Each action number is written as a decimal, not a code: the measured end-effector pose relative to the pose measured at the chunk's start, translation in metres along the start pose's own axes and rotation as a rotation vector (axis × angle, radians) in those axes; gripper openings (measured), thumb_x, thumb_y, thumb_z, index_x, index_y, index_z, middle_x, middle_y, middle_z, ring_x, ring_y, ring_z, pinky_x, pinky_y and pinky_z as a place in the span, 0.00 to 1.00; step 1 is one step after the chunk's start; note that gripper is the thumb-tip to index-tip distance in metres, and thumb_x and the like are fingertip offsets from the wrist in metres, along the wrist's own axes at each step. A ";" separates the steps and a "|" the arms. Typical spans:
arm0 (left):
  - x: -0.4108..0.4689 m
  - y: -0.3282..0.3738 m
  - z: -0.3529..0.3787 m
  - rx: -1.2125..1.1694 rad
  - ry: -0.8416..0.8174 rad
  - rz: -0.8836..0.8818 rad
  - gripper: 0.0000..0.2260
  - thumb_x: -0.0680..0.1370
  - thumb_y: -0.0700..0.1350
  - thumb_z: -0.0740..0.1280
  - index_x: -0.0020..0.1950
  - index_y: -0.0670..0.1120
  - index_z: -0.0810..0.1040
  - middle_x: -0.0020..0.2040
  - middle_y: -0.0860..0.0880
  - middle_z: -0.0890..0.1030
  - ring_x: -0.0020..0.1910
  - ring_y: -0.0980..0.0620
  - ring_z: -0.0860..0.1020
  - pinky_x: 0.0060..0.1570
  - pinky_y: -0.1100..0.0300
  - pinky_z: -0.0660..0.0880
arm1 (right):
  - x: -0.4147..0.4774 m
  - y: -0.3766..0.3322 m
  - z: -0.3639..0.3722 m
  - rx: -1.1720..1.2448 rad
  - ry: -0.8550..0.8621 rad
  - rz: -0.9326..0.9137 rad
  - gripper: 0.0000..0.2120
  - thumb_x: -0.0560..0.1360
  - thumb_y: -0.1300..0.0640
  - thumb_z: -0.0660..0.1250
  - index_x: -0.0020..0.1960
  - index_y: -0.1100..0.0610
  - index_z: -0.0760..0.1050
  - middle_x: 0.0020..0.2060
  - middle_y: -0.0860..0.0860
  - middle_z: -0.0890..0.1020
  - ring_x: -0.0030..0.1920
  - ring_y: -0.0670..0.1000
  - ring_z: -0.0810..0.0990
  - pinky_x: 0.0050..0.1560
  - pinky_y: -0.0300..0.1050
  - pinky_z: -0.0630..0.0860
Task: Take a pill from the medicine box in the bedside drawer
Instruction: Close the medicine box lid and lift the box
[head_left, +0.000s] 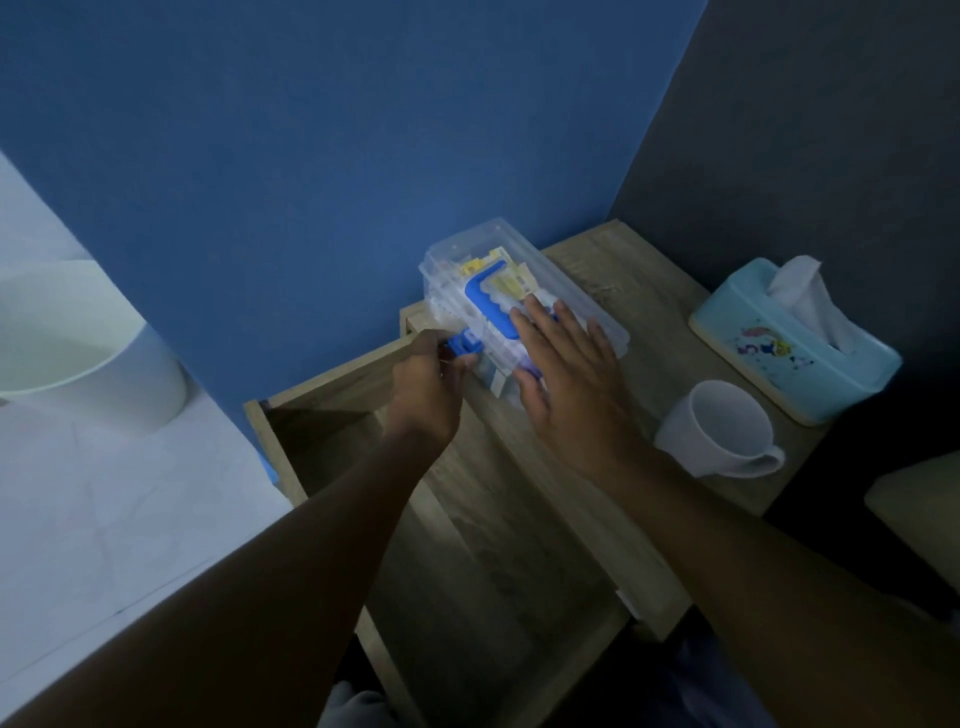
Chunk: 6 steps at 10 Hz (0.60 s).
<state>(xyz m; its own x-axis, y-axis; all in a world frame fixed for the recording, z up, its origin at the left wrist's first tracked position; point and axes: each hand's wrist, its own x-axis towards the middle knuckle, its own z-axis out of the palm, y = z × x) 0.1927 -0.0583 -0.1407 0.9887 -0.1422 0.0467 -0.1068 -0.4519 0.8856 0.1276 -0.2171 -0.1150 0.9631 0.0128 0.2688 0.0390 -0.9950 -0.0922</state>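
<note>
A clear plastic medicine box (485, 260) with a blue handle (485, 301) on its lid stands on the wooden bedside table (639, 322), against the blue wall. My left hand (426, 387) pinches the blue latch (462, 345) on the box's near-left side. My right hand (563, 371) lies flat on the lid with fingers spread, pressing on it. Yellow and white packets show through the lid. The drawer (332, 384) below stands pulled out to the left, its inside dark.
A white mug (719, 428) stands to the right of my right hand. A light-blue tissue box (789, 343) sits at the table's right edge. A white bedsheet and a round white stool or bin (78, 343) lie to the left.
</note>
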 end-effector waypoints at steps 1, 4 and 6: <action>0.001 0.006 0.000 -0.031 0.065 0.043 0.13 0.79 0.48 0.66 0.61 0.44 0.75 0.49 0.51 0.78 0.43 0.59 0.76 0.37 0.78 0.70 | 0.000 0.000 0.000 0.001 0.019 0.000 0.27 0.81 0.51 0.58 0.79 0.52 0.59 0.79 0.50 0.62 0.79 0.54 0.59 0.78 0.59 0.56; 0.004 0.021 0.006 0.082 0.132 0.110 0.10 0.79 0.48 0.66 0.57 0.44 0.79 0.55 0.46 0.77 0.49 0.54 0.75 0.44 0.70 0.70 | 0.002 0.008 0.001 0.149 0.007 -0.006 0.27 0.81 0.50 0.57 0.79 0.51 0.59 0.79 0.49 0.62 0.80 0.52 0.57 0.78 0.59 0.55; -0.011 0.016 0.014 0.138 0.092 0.098 0.16 0.83 0.46 0.58 0.69 0.45 0.75 0.62 0.45 0.80 0.60 0.48 0.78 0.55 0.71 0.68 | 0.003 0.008 0.002 0.175 0.007 0.002 0.27 0.81 0.48 0.56 0.79 0.49 0.59 0.79 0.47 0.61 0.80 0.50 0.56 0.79 0.55 0.52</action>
<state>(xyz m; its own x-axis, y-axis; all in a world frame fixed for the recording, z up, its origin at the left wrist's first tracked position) 0.1792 -0.0759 -0.1335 0.9777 -0.1130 0.1771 -0.2099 -0.5575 0.8032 0.1311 -0.2250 -0.1167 0.9614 0.0094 0.2752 0.0832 -0.9626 -0.2577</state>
